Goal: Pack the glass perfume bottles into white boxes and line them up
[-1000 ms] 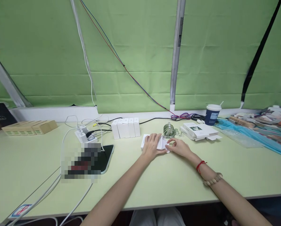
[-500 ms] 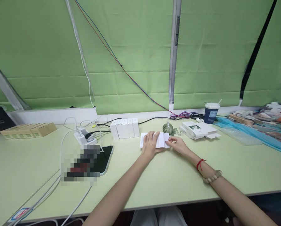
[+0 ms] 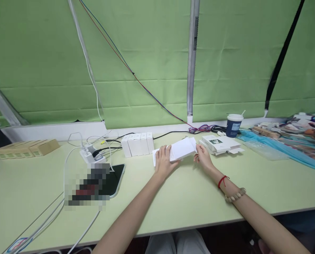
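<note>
A small white cardboard box (image 3: 183, 149) is tilted up at its right end, just above the table. My left hand (image 3: 164, 160) is wrapped over its left part, fingers bent on top. Another white edge (image 3: 154, 157) shows left of those fingers; whether it belongs to the same box I cannot tell. At the box's right end, my right hand (image 3: 204, 158) pinches the thin end flap (image 3: 193, 141) between thumb and fingertips. A row of white boxes (image 3: 137, 144) stands upright to the left of my left hand.
Flattened white cartons (image 3: 221, 144) lie to the right, before a dark blue paper cup (image 3: 234, 125). Further right are blue cloth (image 3: 255, 139) and clutter. On the left sit a tablet (image 3: 117, 180), a power strip (image 3: 90, 155), cables and tan boxes (image 3: 28, 148).
The white box has swung up at its right end and shows more of its face. My right hand has moved slightly right and upward. The glass pieces behind are now hidden.
</note>
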Demonstrator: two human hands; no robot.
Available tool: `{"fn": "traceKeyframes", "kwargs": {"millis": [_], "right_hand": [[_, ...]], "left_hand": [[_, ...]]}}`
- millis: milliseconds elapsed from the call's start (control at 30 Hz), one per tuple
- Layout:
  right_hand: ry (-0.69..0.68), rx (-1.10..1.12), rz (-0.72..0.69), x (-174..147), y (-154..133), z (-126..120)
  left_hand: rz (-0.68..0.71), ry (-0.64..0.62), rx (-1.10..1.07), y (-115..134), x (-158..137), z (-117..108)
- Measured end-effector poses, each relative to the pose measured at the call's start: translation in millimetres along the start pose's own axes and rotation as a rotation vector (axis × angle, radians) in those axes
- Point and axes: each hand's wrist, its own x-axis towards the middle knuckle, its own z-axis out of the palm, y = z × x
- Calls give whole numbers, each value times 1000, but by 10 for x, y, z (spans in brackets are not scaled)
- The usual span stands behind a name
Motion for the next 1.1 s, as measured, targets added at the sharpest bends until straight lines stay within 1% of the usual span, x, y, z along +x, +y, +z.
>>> {"fn": "traceKeyframes", "kwargs": {"millis": [100,200,267,367,433,600,800,867,1000,1100], "right_hand": [[109,67,20,64,-47,-58],[204,78,27,144,-73,-135],[245,109,29,192,-80,-187],[301,211,9,245,-101,-267],[349,241,-4,266,-127,-329],[515,173,-21,286,-188,-476],[699,17,-16,329,-168,-580],[738,27,-21,357,-166,-627],[818,122,-46,437,-143,-765],[837,111,-11,501,-81,-869]], "left_hand": [[-8,-31,12,-42,22,-15],[25,-100,28,-80,35,-17],[51,-136,48,-92,33,-12],[59,-155,84,-88,20,0],[63,-173,99,-78,12,6],[73,-198,129,-54,8,10],[86,-214,124,-23,15,-16],[88,-217,119,-17,14,-20],[90,-217,124,-17,10,-13],[92,-217,116,-11,12,-11]]}}
